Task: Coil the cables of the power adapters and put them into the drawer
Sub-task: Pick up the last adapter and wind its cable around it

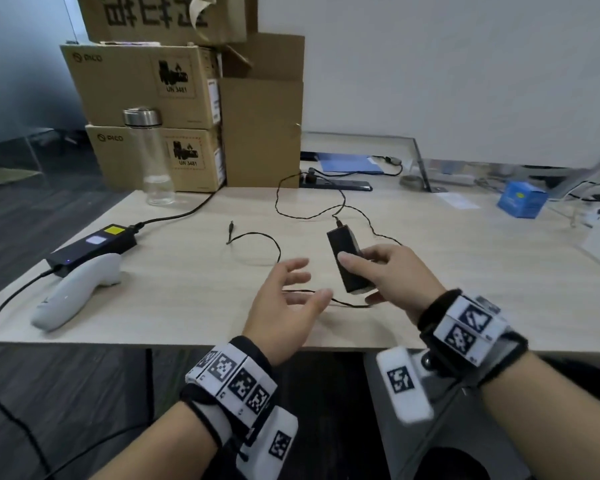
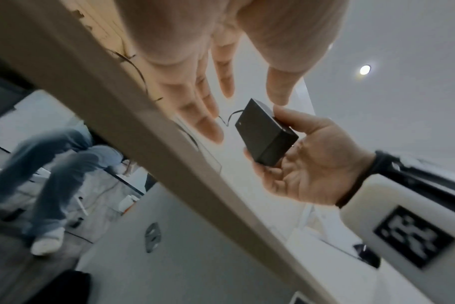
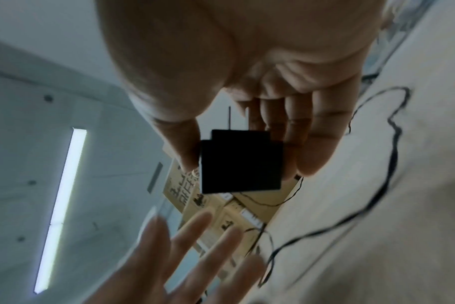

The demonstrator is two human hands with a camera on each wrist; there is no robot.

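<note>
My right hand (image 1: 392, 271) grips a small black power adapter (image 1: 347, 258) just above the wooden table (image 1: 194, 306), thumb on one side and fingers on the other; the same adapter (image 2: 266, 131) (image 3: 240, 164) shows in both wrist views. Its thin black cable (image 1: 257, 239) runs loose over the table to a barrel plug (image 1: 230, 227). My left hand (image 1: 291, 296) hovers open to the left of the adapter, fingers spread and holding nothing. A second, larger black adapter (image 1: 94, 245) with a yellow label lies at the table's left edge with its thick cord (image 1: 184, 214) attached.
A white controller (image 1: 77, 292) lies beside the larger adapter. A clear bottle (image 1: 151, 154) and stacked cardboard boxes (image 1: 153, 109) stand at the back left. A black power strip (image 1: 336, 183) lies at the back, a blue box (image 1: 522, 199) at the right. A grey cabinet (image 1: 440, 427) stands under the table.
</note>
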